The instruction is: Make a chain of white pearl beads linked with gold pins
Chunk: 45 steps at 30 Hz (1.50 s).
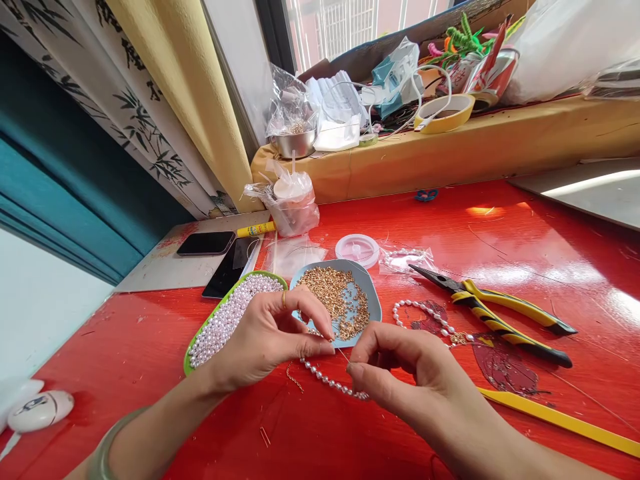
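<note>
Red table (225, 443) | green bead tray (188, 360) | blue bead tray (375, 300) | pliers (466, 292) | translucent lid (357, 249) | pearl loop (399, 318) | yellow strip (560, 415)

Far left there's a bamboo-print curtain (100, 73) (kinda nice, honestly), then a dark phone (207, 243) with a yellow tube (256, 229) just right of it. Far ledge (380, 160) is pure clutter: face masks (336, 100), yellow tape roll (445, 120), red-and-white can (503, 72) further right.

Passage is available across the near surface (227, 437), on the near side of the bead strand (325, 379). Forward travel is obstructed by the green tray (188, 363) and blue tray (371, 290); rightward travel, by the pliers (493, 321).
</note>
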Tool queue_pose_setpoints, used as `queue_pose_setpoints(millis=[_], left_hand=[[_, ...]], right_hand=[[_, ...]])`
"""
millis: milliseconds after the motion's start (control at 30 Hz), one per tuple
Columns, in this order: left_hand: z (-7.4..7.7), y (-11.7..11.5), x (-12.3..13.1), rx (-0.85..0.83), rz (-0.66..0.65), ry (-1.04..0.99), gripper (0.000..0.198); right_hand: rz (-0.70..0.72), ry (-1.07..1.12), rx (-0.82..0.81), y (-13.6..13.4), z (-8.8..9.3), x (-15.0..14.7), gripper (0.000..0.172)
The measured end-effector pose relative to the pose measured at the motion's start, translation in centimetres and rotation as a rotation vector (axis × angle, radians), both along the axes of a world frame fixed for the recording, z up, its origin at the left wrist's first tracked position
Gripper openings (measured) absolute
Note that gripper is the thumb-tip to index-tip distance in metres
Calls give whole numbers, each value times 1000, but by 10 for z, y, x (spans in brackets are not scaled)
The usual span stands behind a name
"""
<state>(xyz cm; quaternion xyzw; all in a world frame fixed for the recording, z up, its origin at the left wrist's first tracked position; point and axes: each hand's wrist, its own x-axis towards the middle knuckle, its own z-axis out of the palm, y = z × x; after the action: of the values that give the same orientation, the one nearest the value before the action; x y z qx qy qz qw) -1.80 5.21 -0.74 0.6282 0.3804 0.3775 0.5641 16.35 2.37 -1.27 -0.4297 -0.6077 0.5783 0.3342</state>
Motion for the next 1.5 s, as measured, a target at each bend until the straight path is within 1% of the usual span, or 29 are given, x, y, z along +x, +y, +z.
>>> queue_pose_setpoints(millis=[400, 600, 700, 767, 900, 967, 1033, 1100, 1200, 1300, 1400, 1500], left_hand=[[0, 1, 0, 48, 11, 62, 12], [2, -1, -1, 181, 2, 155, 12], [3, -1, -2, 260, -14, 202, 10], [3, 0, -3, 280, -16, 210, 8], [4, 3, -7, 220, 5, 216, 11], [5, 3, -7, 188, 2, 251, 9], [7, 3, -7, 189, -14, 290, 3], [8, 2, -5, 208, -37, 311, 5], [7, 1, -3, 209, -57, 296, 6], [6, 1, -2, 194, -23, 248, 7], [5, 1, -2, 188, 34, 209, 6], [3, -2, -2, 199, 72, 216, 6]], right_hand=[[4, -7, -19, -1, 1, 0, 16], [-5, -1, -25, 0, -1, -1, 16], [20, 4, -31, 2, -5, -1, 15], [38, 19, -20, 3, -7, -1, 15], [30, 51, 12, 5, -10, -1, 17], [20, 53, 33, 5, -10, 0, 17], [16, 45, 52, 5, -11, 0, 18], [18, 29, 59, 5, -12, 1, 17], [32, -5, 67, 6, -12, 0, 18], [27, -39, 96, 8, -12, 1, 16], [-44, -85, 135, 10, -11, 3, 16], [-124, -124, 159, 12, -12, 5, 19]])
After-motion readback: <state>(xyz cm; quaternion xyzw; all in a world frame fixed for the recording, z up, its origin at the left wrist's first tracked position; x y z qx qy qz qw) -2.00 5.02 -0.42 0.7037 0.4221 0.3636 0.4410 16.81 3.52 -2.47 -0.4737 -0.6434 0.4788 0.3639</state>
